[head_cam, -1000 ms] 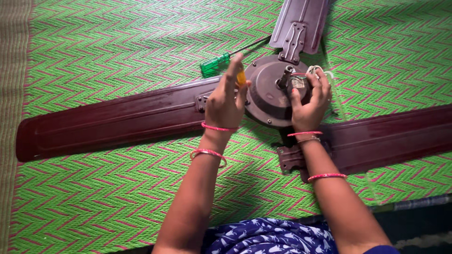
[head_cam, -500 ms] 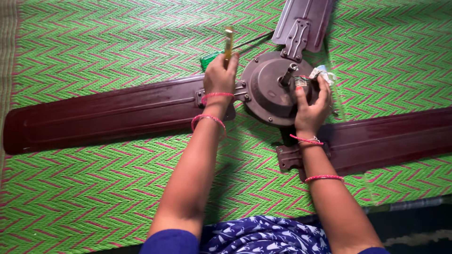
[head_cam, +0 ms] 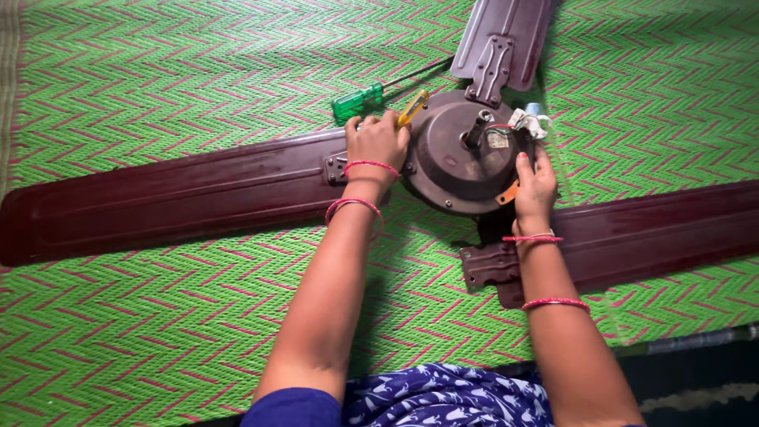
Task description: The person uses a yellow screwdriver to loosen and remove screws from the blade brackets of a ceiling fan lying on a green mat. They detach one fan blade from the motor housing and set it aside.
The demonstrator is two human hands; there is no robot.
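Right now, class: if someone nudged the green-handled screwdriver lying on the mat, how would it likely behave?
The green-handled screwdriver would probably stay stiff: it shows a hard translucent handle and a thin dark shaft. It looks light for its length. With a roundish handle it could roll, though the ribbed woven mat may well check that; it lies free, just beyond the left hand.

Ceiling fan lay flat on mat, motor housing at centre. One blade ran left from housing, second blade right, third blade away toward far edge. Screwdriver lay on mat behind left blade, just beside housing. Left hand rested at junction of left blade and housing, small tool in its grip. Right hand sat on housing's right rim, near wires beside central shaft.
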